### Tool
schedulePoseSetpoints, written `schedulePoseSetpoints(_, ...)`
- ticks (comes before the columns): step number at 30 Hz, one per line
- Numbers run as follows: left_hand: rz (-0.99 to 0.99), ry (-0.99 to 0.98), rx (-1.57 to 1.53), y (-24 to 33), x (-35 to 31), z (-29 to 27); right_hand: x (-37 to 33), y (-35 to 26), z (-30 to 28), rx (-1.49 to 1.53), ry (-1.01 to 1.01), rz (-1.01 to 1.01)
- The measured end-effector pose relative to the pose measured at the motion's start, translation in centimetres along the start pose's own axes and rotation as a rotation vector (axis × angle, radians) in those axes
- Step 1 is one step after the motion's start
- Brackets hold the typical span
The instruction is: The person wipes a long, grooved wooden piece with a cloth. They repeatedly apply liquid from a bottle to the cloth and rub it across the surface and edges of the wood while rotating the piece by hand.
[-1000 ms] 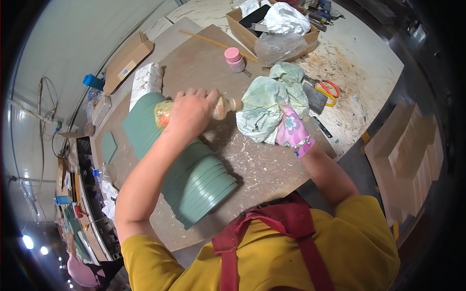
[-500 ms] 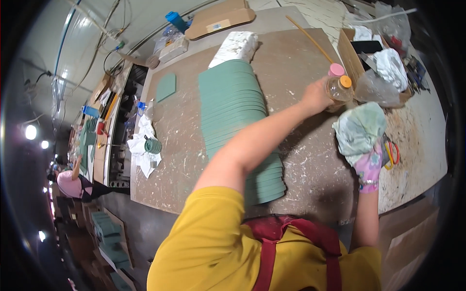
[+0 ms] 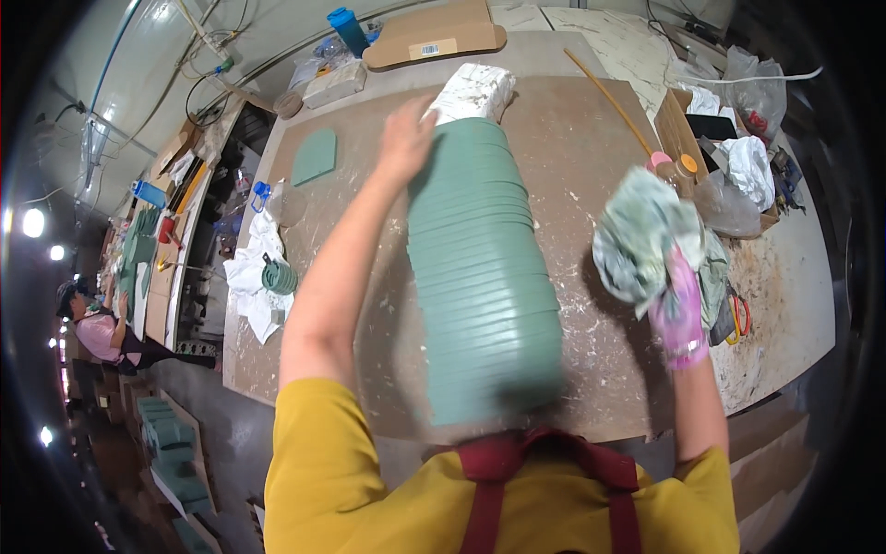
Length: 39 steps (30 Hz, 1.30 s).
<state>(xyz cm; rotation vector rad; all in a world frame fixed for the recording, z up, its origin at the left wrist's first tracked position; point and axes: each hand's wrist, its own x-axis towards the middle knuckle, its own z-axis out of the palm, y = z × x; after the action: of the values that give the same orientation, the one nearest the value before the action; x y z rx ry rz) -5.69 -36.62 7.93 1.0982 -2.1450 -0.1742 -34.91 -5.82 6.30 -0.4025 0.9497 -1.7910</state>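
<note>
A long row of overlapping green rounded sheets runs down the middle of the brown board. My bare left hand is at the row's far left corner, fingers stretched toward the white wrapped block behind it. Nothing shows in that hand; whether its fingertips touch the sheets or the block, I cannot tell. On the right, my right hand, in a pink patterned glove, grips a bunched pale green cloth above the board. Past the cloth stands a clear bottle with an orange cap, partly hidden, beside a pink lid.
One loose green sheet lies at far left. Nearer are a white cloth and a green coil. At right are a wooden stick, a cardboard box and scissors. Another person works at far left.
My left hand has let go of the bottle and swung left to the far end of the green row. My right hand has brought the cloth slightly left.
</note>
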Motion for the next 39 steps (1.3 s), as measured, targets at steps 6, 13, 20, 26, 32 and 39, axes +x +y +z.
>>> schedulePoseSetpoints(6,-0.210,-0.212,-0.125,-3.3,-1.4,1.7,14.6,3.9,13.8,-1.143,-0.459,-0.205)
schedulePoseSetpoints(13,-0.234,-0.115,-0.211,-4.3,-2.1,2.6,20.1,13.0,13.9,-1.512,-0.600,-0.835)
schedulePoseSetpoints(20,-0.246,-0.124,-0.164,-3.9,-1.8,3.3,19.0,6.1,8.9,-1.382,-0.313,-0.391)
schedulePoseSetpoints(26,0.019,-0.059,-0.135,-4.2,-2.8,1.8,17.6,12.6,16.7,-1.470,-0.766,-1.069)
schedulePoseSetpoints(32,-0.326,-0.038,-0.397,-4.2,-2.3,3.8,22.8,6.0,10.9,-1.410,-0.263,-0.127)
schedulePoseSetpoints(39,-0.649,0.132,-1.167,-4.1,-4.1,4.2,15.7,11.7,15.7,-1.455,-0.929,-1.049)
